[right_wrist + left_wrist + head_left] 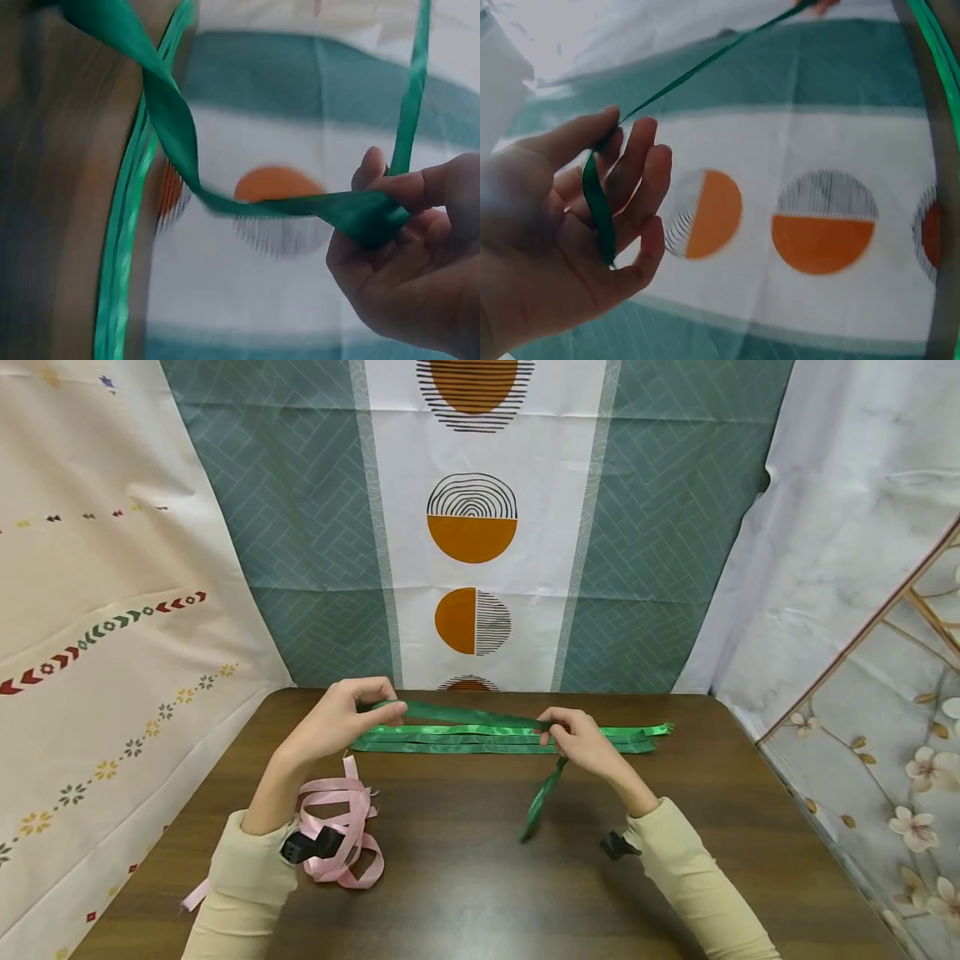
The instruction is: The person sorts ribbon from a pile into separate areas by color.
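Evidently, a glossy dark green ribbon (472, 716) is stretched above the wooden table (465, 860), left hand (337, 718) and right hand (583, 740) pinching it between thumb and fingers; only the left-wrist view shows its short end (601, 217) before the palm; the twisted tail (172, 131) blurs at the right-wrist view's upper edge.

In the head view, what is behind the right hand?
Green ribbons lying on the brown table run behind the right hand, showing on both sides of it. What the hand covers, including that stretch of ribbon, cannot be seen.
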A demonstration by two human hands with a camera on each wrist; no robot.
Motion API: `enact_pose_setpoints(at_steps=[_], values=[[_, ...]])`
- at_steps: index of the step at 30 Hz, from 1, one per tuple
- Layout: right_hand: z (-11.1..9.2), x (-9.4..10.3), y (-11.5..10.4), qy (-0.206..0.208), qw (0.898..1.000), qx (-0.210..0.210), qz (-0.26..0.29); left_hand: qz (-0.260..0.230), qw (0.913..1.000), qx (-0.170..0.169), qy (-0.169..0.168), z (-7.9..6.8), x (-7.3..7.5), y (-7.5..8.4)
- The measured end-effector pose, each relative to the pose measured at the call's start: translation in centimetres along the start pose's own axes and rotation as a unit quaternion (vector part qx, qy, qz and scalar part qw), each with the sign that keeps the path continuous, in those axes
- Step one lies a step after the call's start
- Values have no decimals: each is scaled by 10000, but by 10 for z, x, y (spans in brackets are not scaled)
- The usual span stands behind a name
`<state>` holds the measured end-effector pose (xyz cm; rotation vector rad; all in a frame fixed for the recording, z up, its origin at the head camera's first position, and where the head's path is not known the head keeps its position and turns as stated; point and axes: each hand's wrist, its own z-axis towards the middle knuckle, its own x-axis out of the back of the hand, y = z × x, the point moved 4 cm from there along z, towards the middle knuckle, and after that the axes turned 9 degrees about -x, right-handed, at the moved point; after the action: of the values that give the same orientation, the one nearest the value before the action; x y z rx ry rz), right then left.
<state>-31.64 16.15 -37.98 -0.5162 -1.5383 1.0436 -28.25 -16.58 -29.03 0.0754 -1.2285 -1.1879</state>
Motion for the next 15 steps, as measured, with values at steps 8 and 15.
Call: enact_pose_setpoints(at_steps=[8,15], values=[[-8,44,61,497,9902,-985,-859,-300,9940,1004,-302,-10,-3,-58],[-18,80,113,644,9695,-1512,-1819,-1002,9652,2208,-984,-19,-34,-135]])
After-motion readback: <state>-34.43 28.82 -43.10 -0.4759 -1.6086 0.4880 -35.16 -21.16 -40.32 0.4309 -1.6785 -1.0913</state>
